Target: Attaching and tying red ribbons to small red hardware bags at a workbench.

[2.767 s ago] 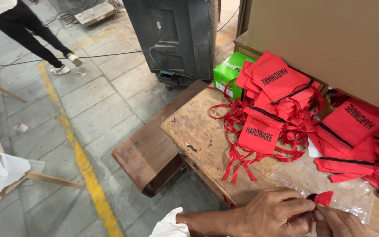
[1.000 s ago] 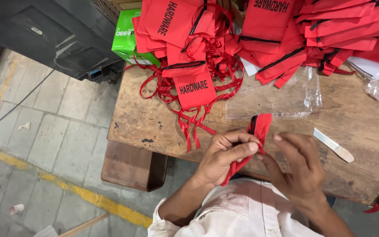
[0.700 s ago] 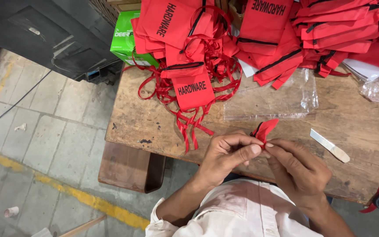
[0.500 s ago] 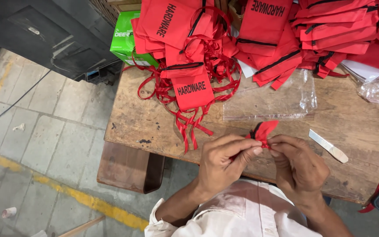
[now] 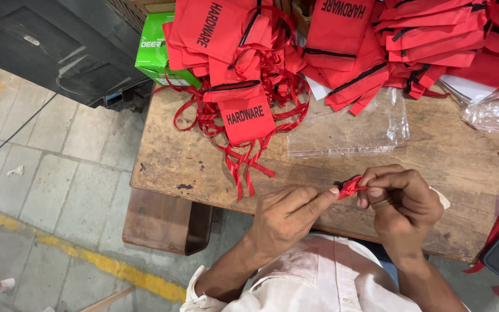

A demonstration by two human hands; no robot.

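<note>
My left hand (image 5: pixel 287 218) and my right hand (image 5: pixel 399 202) meet over the near edge of a worn wooden table (image 5: pixel 180 167). Between their fingertips they pinch a small rolled-up red fabric pouch (image 5: pixel 350 186) with a black edge. Just beyond the hands lies a flat clear plastic bag (image 5: pixel 347 130). A red drawstring pouch with black lettering (image 5: pixel 246 118) lies on the table to the left, its ribbons trailing over the edge.
A large heap of red pouches (image 5: pixel 376 40) covers the back of the table. A green box (image 5: pixel 160 49) stands at the back left beside a dark metal cabinet (image 5: pixel 47 46). A low wooden bench (image 5: pixel 160 222) sits under the table's left end. Crumpled plastic (image 5: pixel 495 112) lies at right.
The view dropped from the table's side to straight above my hands. The red pouch, first a loose strip hanging between my hands, has been rolled into a small tight bundle.
</note>
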